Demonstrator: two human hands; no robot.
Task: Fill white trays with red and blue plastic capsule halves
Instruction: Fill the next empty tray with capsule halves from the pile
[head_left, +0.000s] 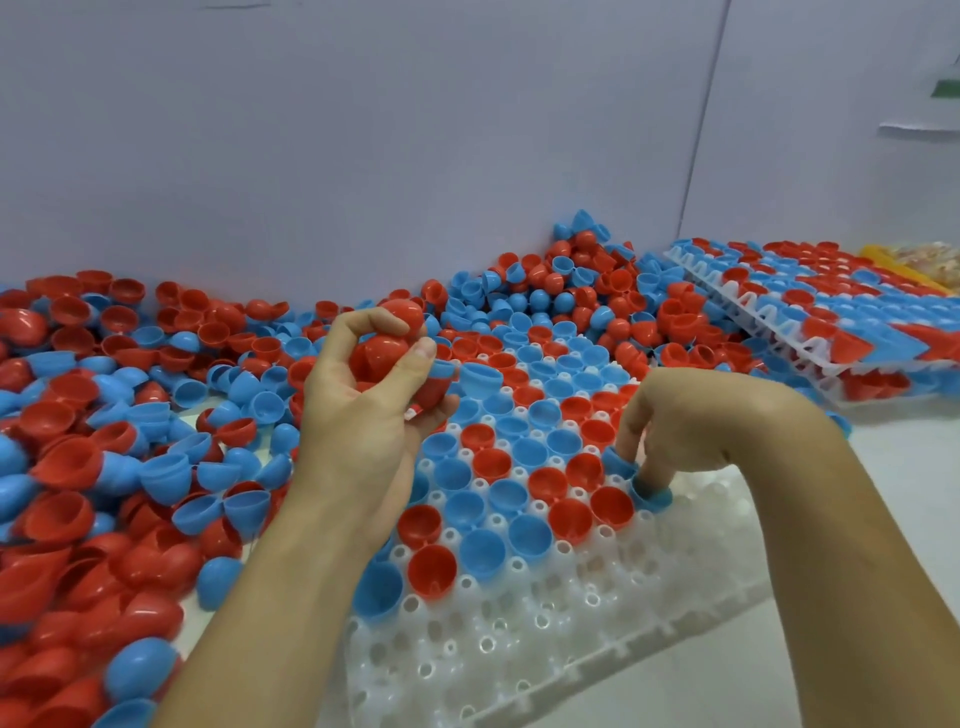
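Observation:
A white tray (571, 639) with round sockets lies in front of me, its far half holding red and blue capsule halves (491, 462) open side up. My left hand (363, 405) is raised over the tray's left edge and grips a bunch of red capsule halves (389, 348), with a blue half (441, 370) at its fingertips. My right hand (691, 426) reaches down to the tray's right side, its fingers pinching blue capsule halves (649, 496) at a socket.
A deep pile of loose red and blue halves (104, 441) covers the table to the left and along the back wall. A filled white tray (810, 317) sits stacked at the back right. A yellow container (914, 265) stands behind it.

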